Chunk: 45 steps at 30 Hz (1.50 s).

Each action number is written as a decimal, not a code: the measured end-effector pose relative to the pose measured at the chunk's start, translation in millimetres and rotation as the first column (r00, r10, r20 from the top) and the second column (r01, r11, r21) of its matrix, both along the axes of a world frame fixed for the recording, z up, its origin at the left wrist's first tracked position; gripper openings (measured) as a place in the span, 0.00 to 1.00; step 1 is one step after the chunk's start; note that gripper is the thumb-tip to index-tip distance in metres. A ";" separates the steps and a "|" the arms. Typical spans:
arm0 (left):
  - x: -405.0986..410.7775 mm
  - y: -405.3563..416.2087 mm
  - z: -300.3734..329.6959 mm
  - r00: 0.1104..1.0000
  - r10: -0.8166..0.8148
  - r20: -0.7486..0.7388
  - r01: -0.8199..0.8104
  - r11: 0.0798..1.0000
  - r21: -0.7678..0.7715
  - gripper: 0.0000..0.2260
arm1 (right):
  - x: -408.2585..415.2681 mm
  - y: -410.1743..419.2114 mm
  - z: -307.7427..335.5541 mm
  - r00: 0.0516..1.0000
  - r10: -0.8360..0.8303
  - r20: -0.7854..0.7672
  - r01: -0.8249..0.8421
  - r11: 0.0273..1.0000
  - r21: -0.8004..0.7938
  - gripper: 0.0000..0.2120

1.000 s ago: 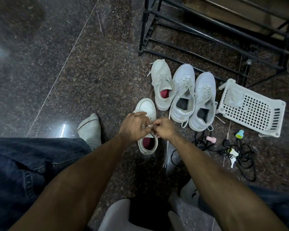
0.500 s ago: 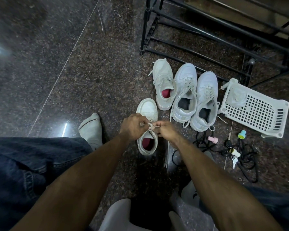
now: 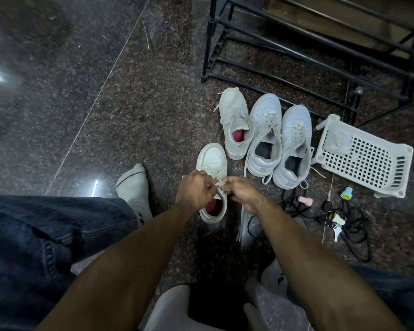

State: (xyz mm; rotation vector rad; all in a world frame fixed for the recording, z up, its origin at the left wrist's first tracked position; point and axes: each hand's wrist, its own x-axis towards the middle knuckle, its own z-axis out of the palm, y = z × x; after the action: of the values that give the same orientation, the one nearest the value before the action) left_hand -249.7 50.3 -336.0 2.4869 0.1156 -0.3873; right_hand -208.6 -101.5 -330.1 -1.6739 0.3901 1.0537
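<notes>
Both hands meet over the tongue of a white shoe [image 3: 212, 158] with a red insole, which stands on the dark stone floor [image 3: 134, 111] directly beneath them, toe pointing away from the person. The left hand [image 3: 196, 190] has its fingers curled in and pinches the lace [image 3: 218, 184] near the top of the shoe's opening. The right hand [image 3: 243, 192], almost knuckle to knuckle with it, is curled as well and pinches the same lace from the other side. A loose lace strip [image 3: 241, 223] lies on the floor under the right wrist. Just beyond the hands, past the shoe's toe, lies a second red-lined shoe [image 3: 233, 115], with a pair of white sneakers [image 3: 294, 125] side by side to its right. Well to the right of the right hand sits a white plastic basket [image 3: 368, 161]. A black cord [image 3: 353, 229] and keys [image 3: 336, 232] lie nearer that wrist. A black rack [image 3: 296, 52] stands beyond the shoes.
</notes>
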 end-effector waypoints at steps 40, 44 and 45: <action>7.1 4.9 -18.0 0.932 0.099 -0.350 -0.078 0.994 0.073 0.15 | -9.8 -4.8 -12.1 0.910 0.328 0.254 -0.228 0.908 -0.353 0.07; 35.3 17.4 -7.1 0.946 0.180 -0.270 -0.168 0.984 0.067 0.15 | 18.8 16.9 -4.9 0.854 0.352 0.384 -0.204 0.904 -0.376 0.06; 44.7 22.4 -3.5 0.946 0.203 -0.251 -0.186 0.978 0.089 0.15 | 26.5 22.9 -1.1 0.844 0.343 0.413 -0.180 0.905 -0.385 0.10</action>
State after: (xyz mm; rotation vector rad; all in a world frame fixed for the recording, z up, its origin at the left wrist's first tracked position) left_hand -205.0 72.7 -339.6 2.4473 0.4843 -0.6313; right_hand -182.1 -78.7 -331.3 -2.2722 0.0054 0.7548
